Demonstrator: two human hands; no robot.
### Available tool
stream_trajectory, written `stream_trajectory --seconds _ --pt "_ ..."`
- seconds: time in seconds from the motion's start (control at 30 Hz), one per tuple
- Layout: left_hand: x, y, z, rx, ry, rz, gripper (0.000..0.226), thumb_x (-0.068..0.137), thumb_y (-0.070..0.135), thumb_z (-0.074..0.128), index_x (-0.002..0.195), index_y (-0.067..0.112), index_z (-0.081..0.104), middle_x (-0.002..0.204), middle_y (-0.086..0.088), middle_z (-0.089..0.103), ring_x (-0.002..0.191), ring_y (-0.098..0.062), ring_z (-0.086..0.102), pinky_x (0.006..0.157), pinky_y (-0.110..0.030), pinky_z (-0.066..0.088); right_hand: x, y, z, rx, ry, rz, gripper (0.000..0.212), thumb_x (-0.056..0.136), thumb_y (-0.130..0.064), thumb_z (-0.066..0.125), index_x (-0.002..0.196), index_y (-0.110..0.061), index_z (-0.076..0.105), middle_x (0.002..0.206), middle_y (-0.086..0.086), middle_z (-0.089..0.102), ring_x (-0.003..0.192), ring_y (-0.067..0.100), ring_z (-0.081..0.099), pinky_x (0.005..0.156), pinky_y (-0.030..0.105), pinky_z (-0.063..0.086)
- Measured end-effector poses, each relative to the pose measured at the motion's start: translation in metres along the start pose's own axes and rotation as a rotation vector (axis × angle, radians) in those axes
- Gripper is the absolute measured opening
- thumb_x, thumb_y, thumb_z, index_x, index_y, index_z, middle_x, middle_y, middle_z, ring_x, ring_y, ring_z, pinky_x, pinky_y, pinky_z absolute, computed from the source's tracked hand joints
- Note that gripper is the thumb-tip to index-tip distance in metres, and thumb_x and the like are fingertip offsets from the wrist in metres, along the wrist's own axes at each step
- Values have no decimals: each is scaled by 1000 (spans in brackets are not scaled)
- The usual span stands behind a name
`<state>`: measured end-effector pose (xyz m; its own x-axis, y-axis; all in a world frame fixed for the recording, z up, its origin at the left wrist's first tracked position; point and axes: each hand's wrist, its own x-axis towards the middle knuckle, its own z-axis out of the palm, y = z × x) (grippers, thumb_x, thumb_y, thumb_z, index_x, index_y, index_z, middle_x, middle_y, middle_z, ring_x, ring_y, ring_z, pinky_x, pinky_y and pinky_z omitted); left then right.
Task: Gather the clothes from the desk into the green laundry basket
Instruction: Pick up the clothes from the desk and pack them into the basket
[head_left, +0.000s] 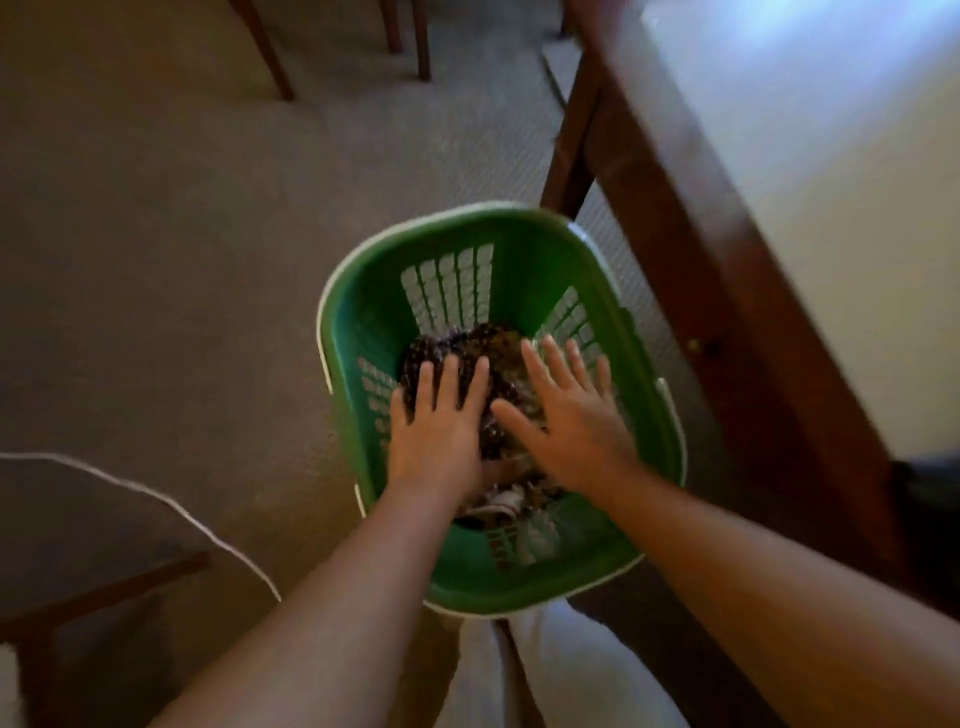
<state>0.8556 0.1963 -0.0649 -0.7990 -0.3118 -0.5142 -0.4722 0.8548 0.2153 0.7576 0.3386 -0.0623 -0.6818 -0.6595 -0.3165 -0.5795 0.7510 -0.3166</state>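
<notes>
The green laundry basket (358, 332) stands on the carpet (156, 260), just beside the wooden desk (727, 270), with its far right corner near a desk leg (571, 140). Inside lie the clothes (470, 340) — a dark, spotted bundle filling the bottom from the far wall to the middle, with a paler cloth (506, 501) at the near end. Both hands reach down into the basket. The left hand (436, 426) lies flat on the left side of the bundle, fingers straight and a little spread. The right hand (569, 421) is wide too, fingers fanned, over the right side by the slotted wall. The frame is blurred, so this palm may hover rather than press. A white cable (208, 525) curves over the carpet near the left forearm, and chair legs (270, 57) stand farther off.
</notes>
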Motion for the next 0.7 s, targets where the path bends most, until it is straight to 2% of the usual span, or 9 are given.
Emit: stream_trajectory --seconds 0.07,0.17,0.4,0.57,0.7 --pt "-21 7 -37 12 55 30 121 81 85 54 157 37 -27 169 -3 -24 157 -31 -19 124 -62 -6 -20 -15 -34 113 38 2 84 96 -81 18 163 -36 -3 172 -4 -7 156 16 -19 126 50 -11" --pt "-51 16 -87 86 137 96 117 82 86 48 157 37 -28 171 -5 -20 157 -30 -17 125 -63 0 -54 -31 -82 164 107 -16 82 96 -80 22 162 -40 -6 170 -11 -11 153 8 -26 126 47 -14" --pt "-100 53 -171 130 294 193 103 88 87 29 160 33 -22 172 -7 -12 158 -28 -14 126 -61 5 -113 -44 -157 178 362 66 68 106 -61 22 164 -30 7 171 -4 6 156 12 -16 127 48 -9" --pt "-117 96 -212 176 340 346 95 93 81 28 161 33 -19 172 -7 -8 158 -28 -13 126 -61 4 -155 -41 -204 197 546 161 64 107 -55 25 163 -27 15 169 -5 15 158 14 -3 128 48 -3" --pt "-128 138 -228 179 373 476 87 98 75 27 162 33 -14 173 -6 -4 159 -26 -11 126 -61 4 -186 -30 -232 116 587 244 66 105 -58 21 163 -26 16 169 -2 16 158 20 1 127 53 1"
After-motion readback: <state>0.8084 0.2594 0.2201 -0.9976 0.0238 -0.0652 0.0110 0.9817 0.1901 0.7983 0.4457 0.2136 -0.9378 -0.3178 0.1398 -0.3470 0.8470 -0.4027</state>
